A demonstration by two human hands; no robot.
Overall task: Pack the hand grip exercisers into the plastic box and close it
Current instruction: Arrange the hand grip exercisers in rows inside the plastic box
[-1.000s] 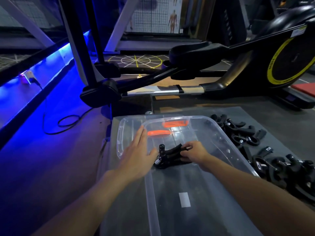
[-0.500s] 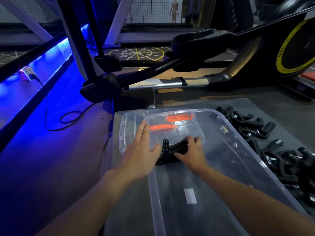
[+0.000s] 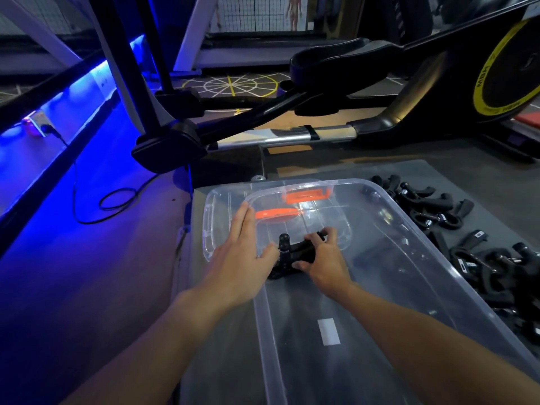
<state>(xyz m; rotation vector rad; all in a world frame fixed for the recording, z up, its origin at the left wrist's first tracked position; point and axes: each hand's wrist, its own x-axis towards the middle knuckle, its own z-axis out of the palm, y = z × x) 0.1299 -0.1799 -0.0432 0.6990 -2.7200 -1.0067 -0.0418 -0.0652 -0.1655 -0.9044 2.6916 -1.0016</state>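
While one hand grip exerciser is held low inside the plastic box, at its 12 o'clock end, most of the stock is seen unpacked. The exerciser is gripped by the right hand, fingers curled over its black handles; contact with the box floor cannot be confirmed. The left hand is laid flat, fingers straight, at the box's 10 o'clock corner, thumb just beside the exerciser's knob. Whether rim or lid is pressed cannot be told. The lid lies at 10 o'clock, overlapped by the box corner in this view. The loose exercisers are heaped on the mat from 1 to 4 o'clock.

Risks, as judged:
- If the piece is let go unevenly, it may roll or stand proud.
- If pieces are dropped in unordered, tangling is likely. The heap may then rise above the rim, and the lid and orange latches could be kept from seating.
- The light box could be shifted if the bracing hand is lifted.
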